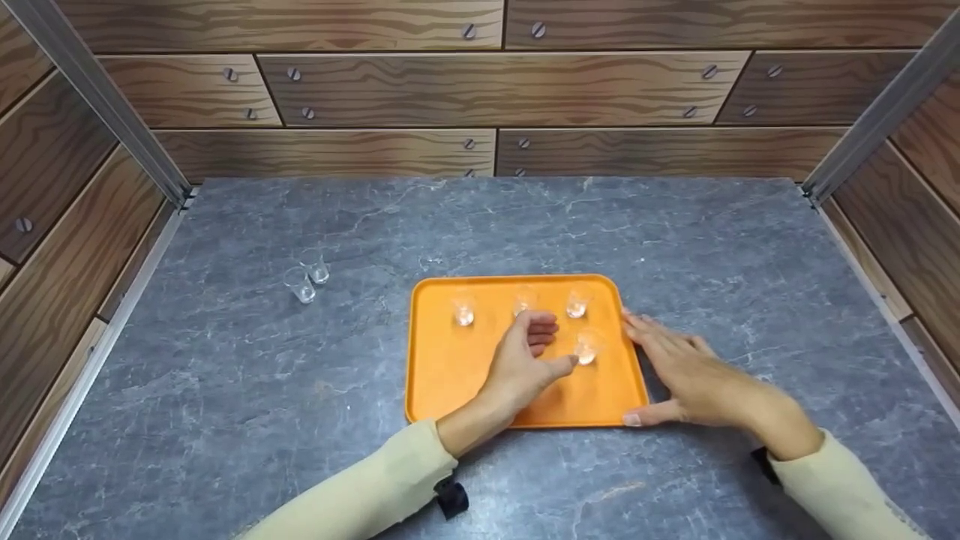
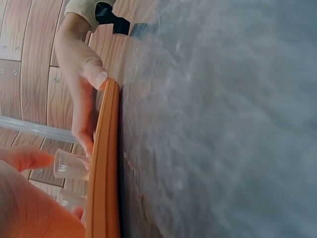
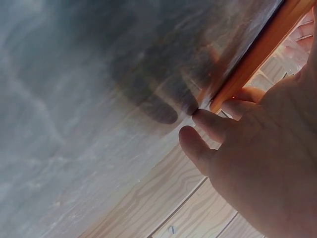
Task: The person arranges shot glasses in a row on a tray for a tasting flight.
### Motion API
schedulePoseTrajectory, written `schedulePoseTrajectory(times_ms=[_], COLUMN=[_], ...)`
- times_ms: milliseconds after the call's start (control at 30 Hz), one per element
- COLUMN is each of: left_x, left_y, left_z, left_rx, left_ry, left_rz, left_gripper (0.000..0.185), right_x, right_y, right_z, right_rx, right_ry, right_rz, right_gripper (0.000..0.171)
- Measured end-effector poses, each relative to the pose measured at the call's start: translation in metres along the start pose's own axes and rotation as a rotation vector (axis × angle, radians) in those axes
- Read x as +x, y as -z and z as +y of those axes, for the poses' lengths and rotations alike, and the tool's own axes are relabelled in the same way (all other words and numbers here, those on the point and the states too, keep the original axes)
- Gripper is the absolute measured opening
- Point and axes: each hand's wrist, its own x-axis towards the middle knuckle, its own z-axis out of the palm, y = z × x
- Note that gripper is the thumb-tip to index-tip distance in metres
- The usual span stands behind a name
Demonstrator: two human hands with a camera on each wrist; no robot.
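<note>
An orange tray (image 1: 450, 382) lies on the table with several small clear shot glasses on it. My left hand (image 1: 523, 364) is over the tray, its fingers loosely curved and its thumb tip right at the rim of the nearest shot glass (image 1: 586, 349). That same shot glass (image 2: 72, 164) stands upright in the left wrist view, not enclosed by the fingers. Behind it, a back row holds one glass (image 1: 464, 311) at left, another partly hidden by my fingers, and one glass (image 1: 577, 306) at right. My right hand (image 1: 686, 375) rests along the tray's right edge, fingers extended, thumb at the front corner.
Two more shot glasses, one (image 1: 301, 287) in front of the other (image 1: 319, 270), stand close together on the grey marbled table (image 1: 225, 390) left of the tray. Wood-patterned panels (image 1: 495, 86) wall the back and sides, with metal posts at the corners.
</note>
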Motion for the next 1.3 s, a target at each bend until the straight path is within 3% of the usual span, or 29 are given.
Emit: schedulePoseTrajectory(times_ms=[400,767,1067,1300], left_x=[-0.015,-0.028,-0.037,-0.047], left_y=[0.014,0.045,0.084,0.108], left_z=[0.001,0.006,0.014,0.018], left_rx=[-0.021,-0.033,-0.044,-0.048], left_ry=[-0.041,-0.129,-0.224,-0.218], left_rz=[0.014,0.020,0.146,0.296], left_gripper=[0.051,0.038,0.027,0.025], right_x=[0.000,0.000,0.001,0.001], right_y=[-0.001,-0.001,0.001,0.000], right_z=[0.001,0.001,0.000,0.000], right_rx=[0.002,-0.004,-0.016,-0.010], right_ry=[-0.002,0.002,0.005,0.002], right_rz=[-0.004,-0.005,-0.002,-0.005], right_gripper=[0.123,0.124,0.125,0.124])
